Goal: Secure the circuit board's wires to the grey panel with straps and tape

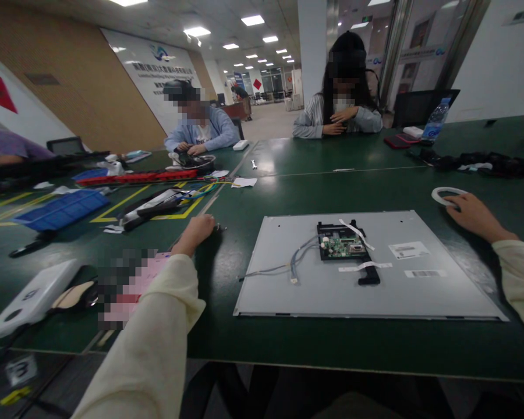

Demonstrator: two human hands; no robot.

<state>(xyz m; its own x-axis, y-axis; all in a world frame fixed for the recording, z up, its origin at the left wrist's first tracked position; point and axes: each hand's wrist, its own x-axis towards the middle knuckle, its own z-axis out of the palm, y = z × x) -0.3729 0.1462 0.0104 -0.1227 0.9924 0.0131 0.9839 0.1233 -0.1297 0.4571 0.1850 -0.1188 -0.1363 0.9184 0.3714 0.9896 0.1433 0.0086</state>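
Note:
In front of me a flat grey display panel lies back side up. A green circuit board sits in a black plastic bracket on it, with white tape strips across and a thin grey cable running left. My left hand is closed at the table left of the panel, a small dark metal piece at its fingertips; what it holds is unclear. To the panel's right, my right hand grips the near edge of a roll of white tape.
Left are a blue tray, a white box-like device, a pink sheet and a black-and-silver bundle. A wrench lies further back. Two people sit opposite; a water bottle stands back right.

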